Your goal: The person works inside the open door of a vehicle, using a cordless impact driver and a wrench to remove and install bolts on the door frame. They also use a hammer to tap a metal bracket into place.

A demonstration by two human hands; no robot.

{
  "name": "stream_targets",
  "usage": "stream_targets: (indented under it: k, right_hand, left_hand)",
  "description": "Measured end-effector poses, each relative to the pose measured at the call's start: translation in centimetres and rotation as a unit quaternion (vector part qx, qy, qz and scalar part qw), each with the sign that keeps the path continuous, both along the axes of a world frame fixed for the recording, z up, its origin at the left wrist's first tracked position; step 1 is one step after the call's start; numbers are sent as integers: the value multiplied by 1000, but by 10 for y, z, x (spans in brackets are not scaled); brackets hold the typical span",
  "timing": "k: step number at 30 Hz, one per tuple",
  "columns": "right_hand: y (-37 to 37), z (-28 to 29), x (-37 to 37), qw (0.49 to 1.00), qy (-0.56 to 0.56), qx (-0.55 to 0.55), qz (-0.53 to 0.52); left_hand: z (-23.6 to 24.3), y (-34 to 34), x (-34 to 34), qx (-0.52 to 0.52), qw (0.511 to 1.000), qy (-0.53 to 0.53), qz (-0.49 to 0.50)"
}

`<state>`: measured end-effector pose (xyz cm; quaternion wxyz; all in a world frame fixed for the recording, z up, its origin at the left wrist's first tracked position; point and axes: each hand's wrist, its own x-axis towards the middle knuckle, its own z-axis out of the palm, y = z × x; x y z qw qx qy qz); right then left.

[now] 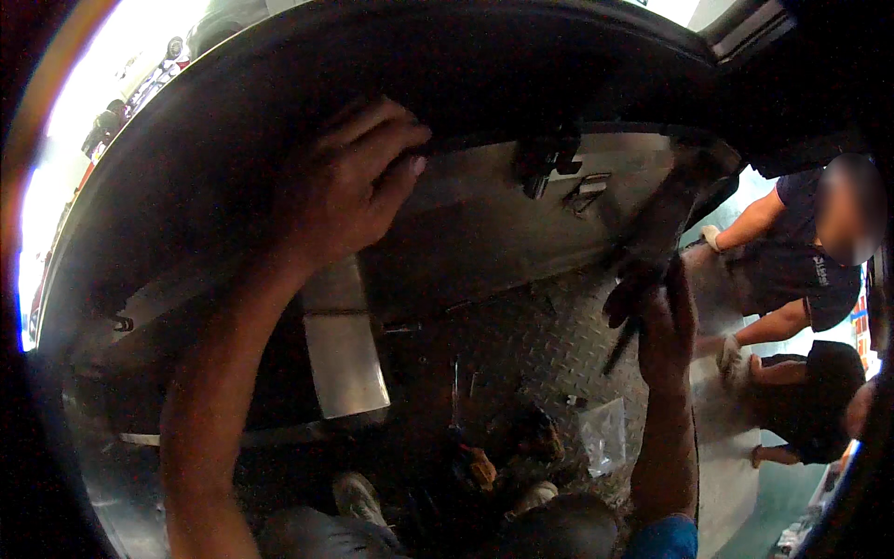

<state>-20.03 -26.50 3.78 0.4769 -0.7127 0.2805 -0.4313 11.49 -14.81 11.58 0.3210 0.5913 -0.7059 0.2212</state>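
My left hand (358,177) is raised at upper centre-left against a dark panel (307,121). Its fingers bend toward the thumb at the panel's shadowed edge; what they pinch, if anything, is lost in the dark. On the right, my right hand (663,326) is closed, with a thin dark object (622,347) sticking out below the fingers. Blur and shadow hide what kind of thing it is. Ahead of both hands lies a dull metal panel (466,196) carrying a black bracket-like part (540,166) and a small rectangular fitting (589,192).
Below is a diamond-plate floor (559,349) with a clear plastic bag (603,438) and a thin metal rod (455,396) on it. A bright metal plate (346,368) juts out at centre-left. Two people (792,270) in dark shirts stand at the right. My shoes (358,494) show below.
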Motion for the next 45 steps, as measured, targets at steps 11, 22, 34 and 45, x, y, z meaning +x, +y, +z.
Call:
stream_targets:
  k: [11,22,34,45]
  right_hand:
    - [-13,80,54,905,172,-369,-121]
    - [-1,79,62,939,184,-267,-119]
    - [6,95,63,945,49,-263,-186]
    - [-6,68,62,955,157,-229,-104]
  left_hand:
    - [-3,2,4,-23,1000,-15,-9]
    - [-2,7,4,-21,1000,1,-8]
    - [-12,-1,6,-9,1000,6,0]
    - [-126,-33,-89,115,705,688,-124]
